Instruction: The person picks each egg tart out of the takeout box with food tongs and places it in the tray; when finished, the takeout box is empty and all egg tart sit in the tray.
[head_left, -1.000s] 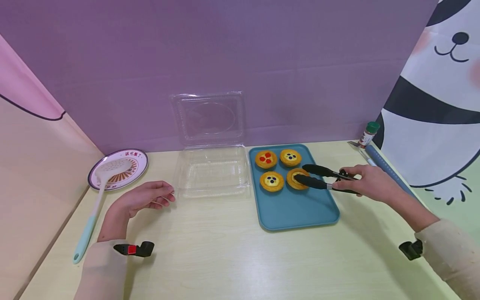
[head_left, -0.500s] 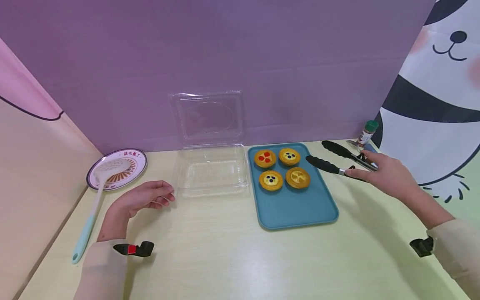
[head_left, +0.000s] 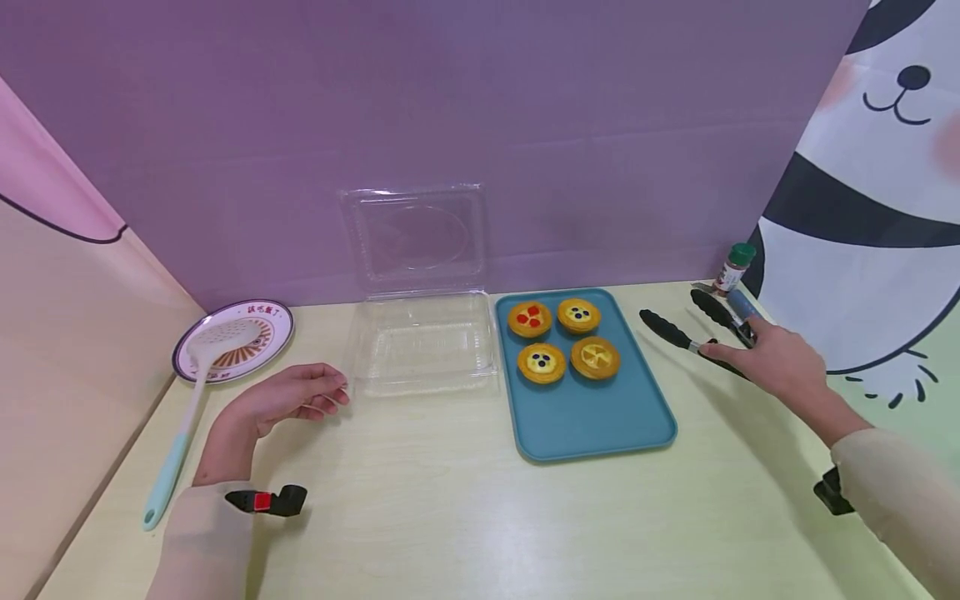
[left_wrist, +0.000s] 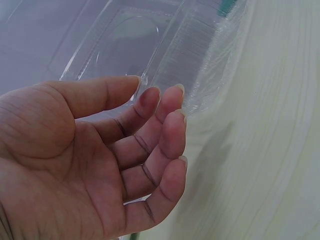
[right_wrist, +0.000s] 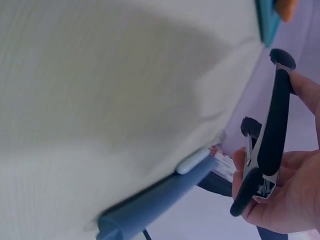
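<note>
My right hand (head_left: 787, 362) holds black-tipped tongs (right_wrist: 272, 125) to the right of the blue tray, their arms spread apart with nothing between the tips. Several egg tarts sit toward the back of the tray (head_left: 592, 425): a red-topped tart (head_left: 530, 319), two with dark berries, and a yellow-topped tart (head_left: 596, 358). My left hand (head_left: 288, 396) holds nothing, its fingers loosely curled with the palm facing inward. Just beyond its fingertips stands a clear plastic box (head_left: 427, 342), its lid (head_left: 420, 237) raised against the purple backdrop.
At the far left a white skimmer (head_left: 225, 335) with a pale green handle lies across a patterned plate (head_left: 273, 354). A green-capped jar (head_left: 733, 268) stands at the back right. Beside the right hand lies a blue roll-like object (right_wrist: 160, 200).
My right hand has drawn the tongs away from the yellow-topped tart, off the tray to the right, and their arms have spread. The tarts stay on the tray; my left hand keeps its place.
</note>
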